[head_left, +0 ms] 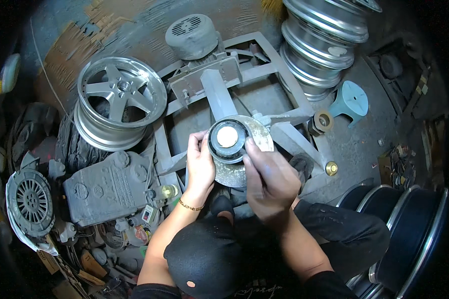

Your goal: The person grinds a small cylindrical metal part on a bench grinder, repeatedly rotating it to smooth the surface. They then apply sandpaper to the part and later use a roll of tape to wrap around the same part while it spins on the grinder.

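Cap [228, 137]: black, round, pale in the middle, held up over the disc.
Left hand [200, 162]: clamped on the cap's left edge.
Right hand [274, 182]: fingertips at the cap's right edge; blurred, so I cannot tell whether they clamp it.
Disc [234, 173]: grey, behind the cap, showing below and right of it.
Frame [217, 92]: grey metal, reaching well beyond the cap.
Motor [192, 40]: beyond the cap, slightly left.
Wheel [117, 94]: silver, spoked, beyond the cap to the left.
Stool [353, 99]: light blue, far right of the cap.
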The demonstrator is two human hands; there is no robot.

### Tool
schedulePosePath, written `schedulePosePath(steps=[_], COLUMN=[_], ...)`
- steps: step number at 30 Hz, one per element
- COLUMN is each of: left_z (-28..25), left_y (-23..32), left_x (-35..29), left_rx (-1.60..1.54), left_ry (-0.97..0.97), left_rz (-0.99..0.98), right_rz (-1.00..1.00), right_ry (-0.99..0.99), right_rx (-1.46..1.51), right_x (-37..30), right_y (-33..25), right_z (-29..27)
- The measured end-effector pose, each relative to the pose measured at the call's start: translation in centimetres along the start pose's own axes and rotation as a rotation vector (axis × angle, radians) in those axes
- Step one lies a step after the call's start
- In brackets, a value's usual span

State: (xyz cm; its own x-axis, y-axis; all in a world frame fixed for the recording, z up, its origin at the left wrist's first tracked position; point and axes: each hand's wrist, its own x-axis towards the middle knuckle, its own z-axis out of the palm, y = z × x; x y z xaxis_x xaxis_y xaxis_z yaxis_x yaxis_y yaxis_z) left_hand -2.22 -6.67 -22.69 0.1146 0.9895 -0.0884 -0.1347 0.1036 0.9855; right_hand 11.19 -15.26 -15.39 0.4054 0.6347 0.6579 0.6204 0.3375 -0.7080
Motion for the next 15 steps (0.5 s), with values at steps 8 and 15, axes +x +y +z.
schedulePosePath(steps=[8, 15], left_z=[-0.23, -0.22], left_y=[-0.44, -0.43], left_x=[0.08, -0.01], left_rx=[-0.005, -0.015], left_ry=[0.005, -0.002], left_rz=[0.025, 0.015], right_rz=[-0.023, -0.040], right_ry=[0.033, -0.020], right_rx=[0.038, 0.008], right_x=[-0.37, -0.38], right_y=[0.23, 0.13], right_z=[0.28, -0.16])
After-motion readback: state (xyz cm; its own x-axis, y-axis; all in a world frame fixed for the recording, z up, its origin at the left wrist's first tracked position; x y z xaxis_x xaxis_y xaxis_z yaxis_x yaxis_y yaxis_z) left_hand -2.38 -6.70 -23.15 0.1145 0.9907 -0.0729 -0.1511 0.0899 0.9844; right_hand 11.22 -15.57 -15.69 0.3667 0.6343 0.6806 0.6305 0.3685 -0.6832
